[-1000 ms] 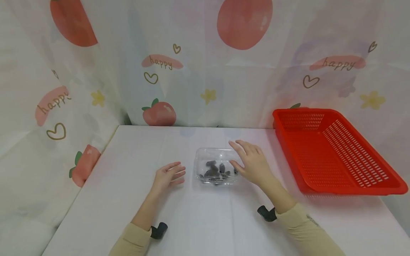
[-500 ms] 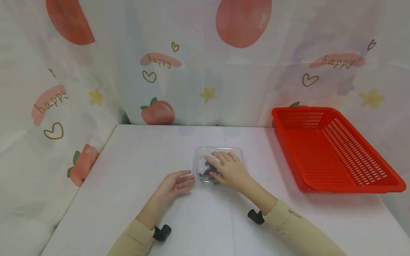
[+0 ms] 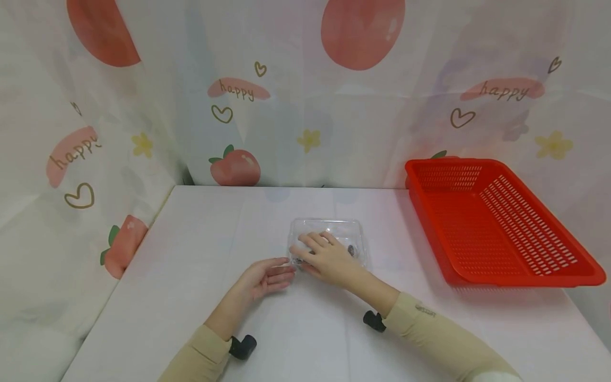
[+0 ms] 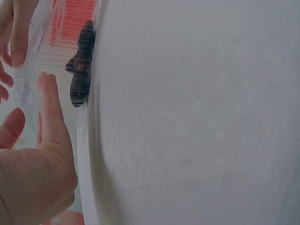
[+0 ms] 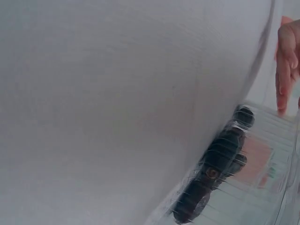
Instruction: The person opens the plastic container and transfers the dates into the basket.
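A clear plastic box (image 3: 352, 227) lies on the white table, holding several dark, elongated fruits like black grapes (image 4: 81, 63). In the right wrist view the fruits (image 5: 220, 152) show through the ribbed wall along its bottom. My right hand (image 3: 331, 262) reaches over the box's front part with fingers spread and bent slightly; it hides most of the fruit from the head view. At the front left corner is my left hand (image 3: 267, 278), its fingers extended beside the box wall. Whether those fingers touch the wall I cannot tell. Neither hand visibly holds anything.
To the right stands a large red plastic basket (image 3: 482, 228) with slotted sides. A patterned curtain (image 3: 372, 127) hangs behind the white table (image 3: 215, 228) and along its left side. Dark wrist cameras (image 3: 243, 347) sit at both sleeves.
My right hand has moved left and forward from the box's right side to above its front left part. My left hand has moved right, closer to the box corner. The box stays in place.
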Tool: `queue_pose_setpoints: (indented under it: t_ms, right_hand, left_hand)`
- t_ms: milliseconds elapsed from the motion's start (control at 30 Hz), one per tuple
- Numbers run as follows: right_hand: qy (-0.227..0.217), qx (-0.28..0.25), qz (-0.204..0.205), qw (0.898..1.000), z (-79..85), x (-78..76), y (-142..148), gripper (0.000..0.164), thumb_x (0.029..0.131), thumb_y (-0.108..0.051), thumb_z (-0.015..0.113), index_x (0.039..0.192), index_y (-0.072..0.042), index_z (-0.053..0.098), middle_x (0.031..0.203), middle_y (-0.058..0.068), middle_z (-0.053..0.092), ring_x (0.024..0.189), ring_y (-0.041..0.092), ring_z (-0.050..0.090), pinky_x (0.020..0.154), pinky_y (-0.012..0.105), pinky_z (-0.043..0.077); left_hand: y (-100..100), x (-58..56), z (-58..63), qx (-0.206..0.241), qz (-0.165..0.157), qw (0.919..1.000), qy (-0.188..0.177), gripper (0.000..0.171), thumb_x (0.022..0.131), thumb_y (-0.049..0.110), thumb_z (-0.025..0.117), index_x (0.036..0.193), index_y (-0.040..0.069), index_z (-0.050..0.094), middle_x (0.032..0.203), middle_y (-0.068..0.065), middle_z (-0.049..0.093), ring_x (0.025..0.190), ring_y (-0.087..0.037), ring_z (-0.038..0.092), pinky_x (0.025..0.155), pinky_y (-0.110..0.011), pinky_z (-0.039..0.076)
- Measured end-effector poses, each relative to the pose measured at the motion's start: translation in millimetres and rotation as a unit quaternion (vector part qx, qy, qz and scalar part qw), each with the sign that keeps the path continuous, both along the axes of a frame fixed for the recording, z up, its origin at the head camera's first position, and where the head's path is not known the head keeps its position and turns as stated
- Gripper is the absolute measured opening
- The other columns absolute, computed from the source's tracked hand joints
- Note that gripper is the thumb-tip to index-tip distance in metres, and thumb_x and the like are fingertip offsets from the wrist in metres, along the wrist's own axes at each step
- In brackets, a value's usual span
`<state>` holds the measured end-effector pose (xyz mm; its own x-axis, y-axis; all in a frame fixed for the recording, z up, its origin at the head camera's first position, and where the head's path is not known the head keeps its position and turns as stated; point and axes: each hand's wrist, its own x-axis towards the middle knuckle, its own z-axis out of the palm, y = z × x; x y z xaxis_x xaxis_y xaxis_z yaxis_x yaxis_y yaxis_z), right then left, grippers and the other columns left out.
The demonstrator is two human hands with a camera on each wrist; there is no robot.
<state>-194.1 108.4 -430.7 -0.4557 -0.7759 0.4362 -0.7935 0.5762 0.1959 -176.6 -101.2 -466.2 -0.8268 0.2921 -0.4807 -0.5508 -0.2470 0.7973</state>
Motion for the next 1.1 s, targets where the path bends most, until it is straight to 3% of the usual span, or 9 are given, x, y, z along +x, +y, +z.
queue_pose_setpoints:
  t_ms: [333,600,867,1100]
  right_hand:
    - [0.039,0.012,0.022,0.999,-3.5,-2.2,-6.9,0.032,0.081,-0.033,0.065,0.11,-0.022,0.058,0.116,0.006,0.055,0.108,0.024,0.051,0.09,0.041,0.043]
    - [0.024,0.032,0.019,0.999,-2.1,-1.6,-9.1,0.03,0.084,-0.033,0.062,0.111,-0.022,0.057,0.118,0.005,0.054,0.11,0.023,0.049,0.093,0.04,0.042]
    - [0.015,0.033,0.019,0.999,-2.4,-1.4,-10.0,0.027,0.084,-0.032,0.062,0.109,-0.022,0.058,0.118,0.006,0.053,0.11,0.023,0.049,0.094,0.04,0.041]
    - [0.02,0.027,0.035,0.999,-7.1,-3.7,-11.4,0.023,0.085,-0.03,0.062,0.106,-0.022,0.058,0.116,0.005,0.054,0.108,0.022,0.05,0.093,0.039,0.042]
  left_hand:
    - [2.0,0.2,-2.7,0.0,-0.019,0.9998,0.001,0.041,0.093,0.016,0.049,0.126,-0.007,0.044,0.116,-0.024,0.058,0.098,-0.026,0.063,0.083,-0.037,0.052]
    - [0.4,2.2,-2.6,0.02,-0.021,0.9996,-0.004,0.038,0.092,0.014,0.05,0.124,-0.007,0.045,0.112,-0.022,0.06,0.095,-0.024,0.064,0.081,-0.037,0.053]
    - [1.2,1.4,-1.3,0.008,-0.045,0.9989,0.011,0.041,0.091,0.014,0.051,0.125,-0.009,0.044,0.112,-0.021,0.061,0.095,-0.022,0.064,0.08,-0.034,0.054]
    - [1.2,1.1,-1.6,0.016,-0.047,0.9985,0.021,0.039,0.092,0.012,0.051,0.124,-0.009,0.045,0.102,-0.014,0.066,0.091,-0.019,0.065,0.078,-0.032,0.054]
